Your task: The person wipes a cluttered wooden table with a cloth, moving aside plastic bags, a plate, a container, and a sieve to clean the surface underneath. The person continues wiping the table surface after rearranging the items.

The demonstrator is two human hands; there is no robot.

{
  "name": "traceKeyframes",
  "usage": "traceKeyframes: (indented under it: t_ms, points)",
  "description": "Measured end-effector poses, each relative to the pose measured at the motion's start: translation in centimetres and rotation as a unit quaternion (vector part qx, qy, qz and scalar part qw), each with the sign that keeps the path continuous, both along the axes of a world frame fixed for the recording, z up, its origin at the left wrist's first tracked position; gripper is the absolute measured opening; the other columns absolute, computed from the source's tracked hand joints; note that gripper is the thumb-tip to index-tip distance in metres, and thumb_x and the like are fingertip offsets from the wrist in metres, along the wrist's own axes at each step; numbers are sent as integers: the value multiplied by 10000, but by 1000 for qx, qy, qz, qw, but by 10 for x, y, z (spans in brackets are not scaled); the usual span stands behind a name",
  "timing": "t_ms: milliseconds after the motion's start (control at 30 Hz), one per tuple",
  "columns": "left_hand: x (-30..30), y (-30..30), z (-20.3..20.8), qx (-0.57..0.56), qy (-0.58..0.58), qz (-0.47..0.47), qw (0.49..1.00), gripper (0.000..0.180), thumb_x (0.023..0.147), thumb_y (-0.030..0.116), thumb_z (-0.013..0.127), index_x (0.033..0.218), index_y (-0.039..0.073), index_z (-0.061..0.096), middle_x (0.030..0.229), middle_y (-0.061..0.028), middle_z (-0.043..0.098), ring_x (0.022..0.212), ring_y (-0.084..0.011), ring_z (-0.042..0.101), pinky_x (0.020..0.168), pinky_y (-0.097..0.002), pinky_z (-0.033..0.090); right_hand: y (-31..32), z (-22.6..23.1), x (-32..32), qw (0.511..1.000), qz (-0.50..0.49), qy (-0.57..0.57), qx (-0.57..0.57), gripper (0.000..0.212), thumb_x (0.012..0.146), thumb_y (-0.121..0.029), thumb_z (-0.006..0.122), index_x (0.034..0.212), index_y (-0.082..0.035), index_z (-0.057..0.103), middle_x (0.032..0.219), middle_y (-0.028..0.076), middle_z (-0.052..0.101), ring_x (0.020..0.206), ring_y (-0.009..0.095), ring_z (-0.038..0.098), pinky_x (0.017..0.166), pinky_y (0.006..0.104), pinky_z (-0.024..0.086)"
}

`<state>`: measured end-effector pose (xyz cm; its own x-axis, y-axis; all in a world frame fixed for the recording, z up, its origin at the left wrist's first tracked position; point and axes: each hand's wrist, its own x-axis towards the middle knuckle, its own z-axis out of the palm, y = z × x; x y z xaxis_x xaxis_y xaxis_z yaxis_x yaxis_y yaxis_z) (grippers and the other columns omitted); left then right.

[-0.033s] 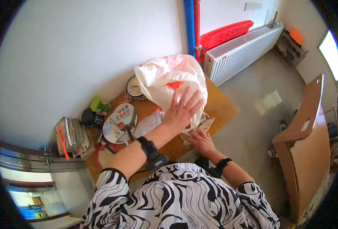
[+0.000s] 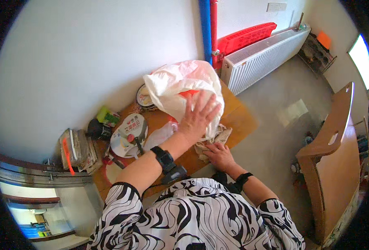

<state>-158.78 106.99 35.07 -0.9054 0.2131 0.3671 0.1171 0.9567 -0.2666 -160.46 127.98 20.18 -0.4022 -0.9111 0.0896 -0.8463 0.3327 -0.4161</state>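
Observation:
My left hand (image 2: 197, 118) lies with its fingers spread against a bulging white plastic bag (image 2: 180, 75) on the wooden table (image 2: 240, 118). Something red shows inside the bag's opening. Beside the bag, at the table's near right edge, my right hand (image 2: 220, 156) rests with bent fingers on a crumpled beige cloth (image 2: 223, 134). How firmly it grips the cloth is partly hidden. A smaller, thin plastic bag (image 2: 161, 135) sits next to my left forearm. Each wrist wears a black band.
Left on the table are a white hand fan (image 2: 130, 129), a round tin (image 2: 145, 98), a green packet (image 2: 108, 116), a black container (image 2: 99, 130) and a stack of papers (image 2: 79, 150). A white radiator (image 2: 259, 58) stands beyond; a curved wooden panel (image 2: 334, 166) rises at right.
My left hand and the white bag have shifted very slightly leftward in view. My right hand stays on the cloth.

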Motion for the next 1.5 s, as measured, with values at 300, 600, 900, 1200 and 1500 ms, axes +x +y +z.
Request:
traceKeyframes:
  t_ms: [300, 600, 900, 1200, 1500]
  points:
    - [-68, -66, 14, 108, -212, 333, 913, 596, 853, 79, 554, 1428, 188, 436, 1213, -155, 610, 954, -349, 635, 809, -448, 518, 29, 1, -114, 998, -55, -20, -11, 426, 745, -187, 712, 1165, -234, 664, 1320, -2, 536, 1219, 279, 451, 953, 480, 428]
    - [-68, -97, 6, 325, 81, 254, 907, 269, 799, 191, 679, 1049, 95, 703, 1018, -135, 696, 959, -325, 659, 806, -389, 516, 30, -3, -126, 999, -28, -31, -29, 480, 717, -183, 731, 1186, -240, 650, 1301, -6, 539, 1215, 274, 447, 952, 468, 426]
    - [-36, -125, -26, 444, 122, 196, 866, 306, 795, 180, 685, 1068, 42, 689, 966, -115, 715, 877, -251, 689, 770, -356, 530, 34, -12, -140, 999, -20, -34, -32, 469, 719, -199, 726, 1179, -255, 653, 1309, -31, 535, 1216, 264, 449, 943, 471, 418]
    - [60, -115, -29, 761, 62, 174, 622, 263, 813, 131, 690, 1039, -2, 677, 948, -86, 695, 852, -213, 667, 761, -336, 528, -32, -7, -212, 997, -64, -32, -32, 366, 785, -209, 700, 1150, -238, 678, 1311, -19, 535, 1231, 282, 439, 974, 501, 392]
    - [89, -90, -80, 600, -95, 317, 728, 220, 803, 163, 692, 986, 40, 687, 894, -108, 692, 852, -262, 676, 758, -353, 529, -179, -13, -305, 998, 39, -25, -53, 334, 795, -152, 663, 1118, -223, 705, 1320, 18, 547, 1237, 297, 441, 1022, 478, 391]
